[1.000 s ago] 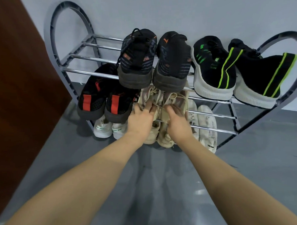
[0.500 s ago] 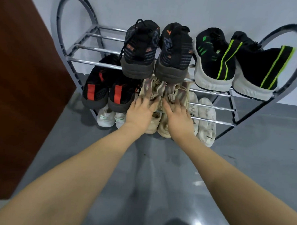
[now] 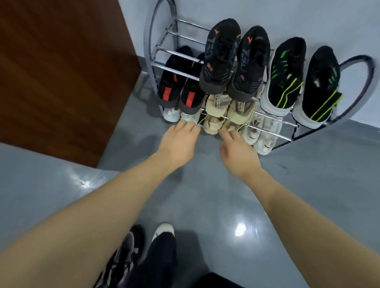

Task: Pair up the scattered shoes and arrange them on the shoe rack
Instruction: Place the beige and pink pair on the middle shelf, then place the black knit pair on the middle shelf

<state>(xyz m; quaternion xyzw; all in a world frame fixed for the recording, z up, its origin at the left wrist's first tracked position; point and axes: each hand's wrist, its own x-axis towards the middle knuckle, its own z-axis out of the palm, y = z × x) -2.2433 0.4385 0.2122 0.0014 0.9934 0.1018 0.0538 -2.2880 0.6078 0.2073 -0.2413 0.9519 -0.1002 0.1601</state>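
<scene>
A metal shoe rack (image 3: 177, 54) stands against the wall. Its top tier holds a dark pair with orange marks (image 3: 234, 63) and a black pair with green stripes (image 3: 300, 83). The middle tier holds a black pair with red tabs (image 3: 178, 89) and a beige pair (image 3: 227, 106). Below sit a white pair with green trim (image 3: 172, 114), another beige pair (image 3: 211, 125) and a white pair (image 3: 263, 134). My left hand (image 3: 179, 139) and my right hand (image 3: 239, 150) hover just in front of the lower shoes, fingers apart, holding nothing.
A brown wooden panel (image 3: 57, 68) stands to the left of the rack. The glossy grey floor (image 3: 204, 199) spreads in front. My own feet, one in a dark sneaker (image 3: 123, 256), are at the bottom.
Both hands have let go of the beige pair on the middle tier and drawn back toward me. The camera has risen and tilted down, so the rack sits farther away.
</scene>
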